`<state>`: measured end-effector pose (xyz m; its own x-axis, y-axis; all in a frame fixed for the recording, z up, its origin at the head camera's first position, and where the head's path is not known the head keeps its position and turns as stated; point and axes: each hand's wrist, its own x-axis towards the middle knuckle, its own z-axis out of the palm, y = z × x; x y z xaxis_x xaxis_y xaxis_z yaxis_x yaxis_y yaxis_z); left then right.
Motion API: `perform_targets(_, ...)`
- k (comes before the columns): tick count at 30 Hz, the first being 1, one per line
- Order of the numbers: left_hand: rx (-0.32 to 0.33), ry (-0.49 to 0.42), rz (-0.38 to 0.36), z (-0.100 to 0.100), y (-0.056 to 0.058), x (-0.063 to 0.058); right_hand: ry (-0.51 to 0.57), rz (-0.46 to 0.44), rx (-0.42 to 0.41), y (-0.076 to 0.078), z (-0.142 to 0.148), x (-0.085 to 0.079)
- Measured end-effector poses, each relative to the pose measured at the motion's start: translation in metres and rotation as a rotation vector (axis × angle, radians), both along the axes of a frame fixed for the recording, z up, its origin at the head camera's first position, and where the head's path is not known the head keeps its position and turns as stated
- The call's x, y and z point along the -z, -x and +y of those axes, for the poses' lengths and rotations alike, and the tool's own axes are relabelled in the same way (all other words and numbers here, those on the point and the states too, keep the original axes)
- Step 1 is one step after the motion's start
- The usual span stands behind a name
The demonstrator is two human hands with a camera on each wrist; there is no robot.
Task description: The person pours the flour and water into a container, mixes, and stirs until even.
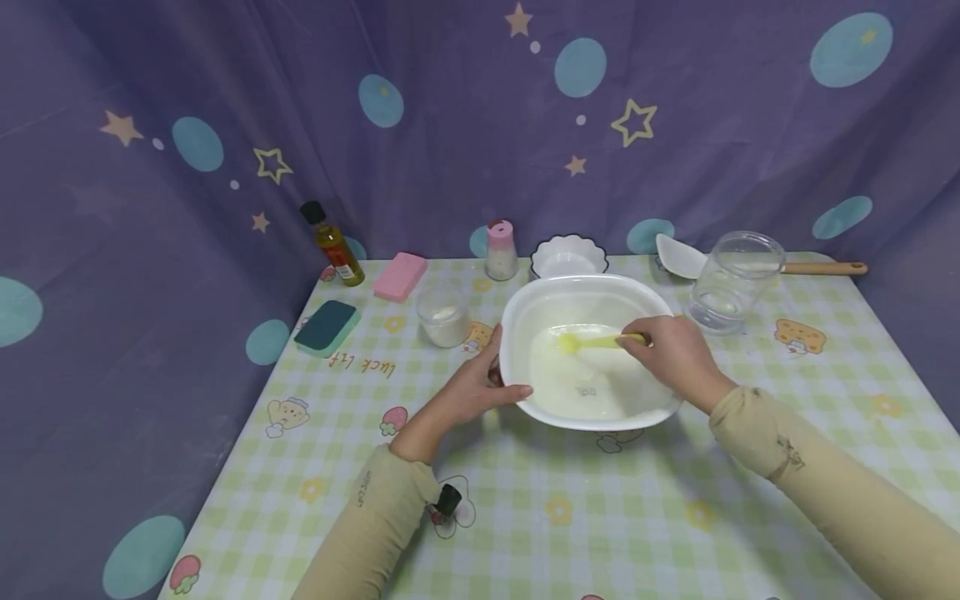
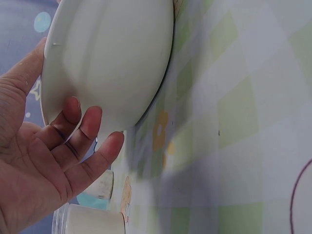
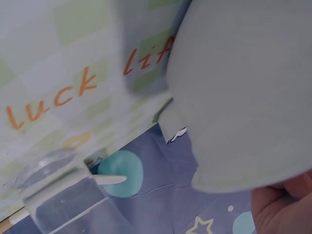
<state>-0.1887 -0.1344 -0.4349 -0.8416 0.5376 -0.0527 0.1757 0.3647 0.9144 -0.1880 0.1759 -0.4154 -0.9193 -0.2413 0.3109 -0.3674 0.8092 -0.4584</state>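
Note:
A white basin [image 1: 517, 308] with pale, milky liquid stands on the table. My left hand [image 1: 476, 379] holds its left side, thumb over the rim. In the left wrist view, the fingers of my left hand [image 2: 63, 151] bend against the basin's outer wall [image 2: 117, 58]. My right hand [image 1: 671, 354] pinches the handle of a yellow spoon [image 1: 600, 342] above the basin, and the spoon's head dips into the liquid. In the right wrist view, only part of my right hand [image 3: 280, 204] shows at the rim; the basin's wall [image 3: 243, 97] hides the spoon.
Left of the basin stand a tub of white powder [image 1: 444, 317], a pink sponge [image 1: 401, 277], a green sponge [image 1: 327, 327] and an oil bottle [image 1: 335, 246]. Behind are a pink-topped shaker [image 1: 501, 250] and scalloped bowl [image 1: 568, 254]. A clear jar [image 1: 731, 287] and white spatula [image 1: 678, 257] stand right.

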Motion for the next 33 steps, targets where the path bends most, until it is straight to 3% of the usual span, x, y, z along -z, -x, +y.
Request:
perform_targets(13, -0.004, 0.007, 0.012, 0.0, 0.0, 0.0, -0.021, -0.05, 0.011, -0.005, 0.029, -0.015)
perform_targets(26, -0.005, 0.01, 0.006, 0.0, 0.0, -0.001, -0.032, -0.233, -0.007, -0.017, 0.044, -0.033)
perform_targets(33, -0.008, 0.015, 0.006, 0.0, 0.0, 0.0, 0.002, -0.312, -0.072, -0.021, 0.038, -0.031)
